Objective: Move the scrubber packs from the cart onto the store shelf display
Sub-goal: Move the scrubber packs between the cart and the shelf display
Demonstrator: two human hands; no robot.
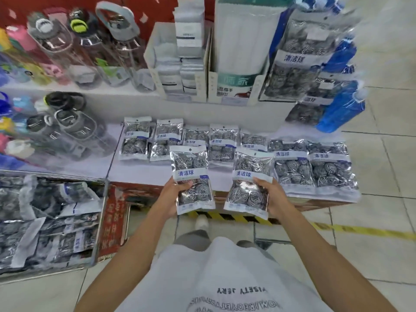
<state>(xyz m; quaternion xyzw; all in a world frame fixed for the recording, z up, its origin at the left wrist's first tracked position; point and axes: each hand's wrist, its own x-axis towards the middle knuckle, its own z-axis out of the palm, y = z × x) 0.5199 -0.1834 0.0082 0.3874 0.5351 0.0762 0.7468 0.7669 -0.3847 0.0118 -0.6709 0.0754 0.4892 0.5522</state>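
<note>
Two scrubber packs held upright over shelf edge [157, 174]: left hand [172, 194] grips one [191, 176], right hand [273, 197] grips other [249, 183] (cart [99, 221] at left).

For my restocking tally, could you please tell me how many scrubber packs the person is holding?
2: the left pack in the left hand, the right pack in the right hand, side by side before the shelf. Another could be hidden behind either.

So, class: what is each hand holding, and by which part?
Each hand holds one scrubber pack by its lower half: left hand on the left pack, right hand on the right pack, thumbs in front.
</note>
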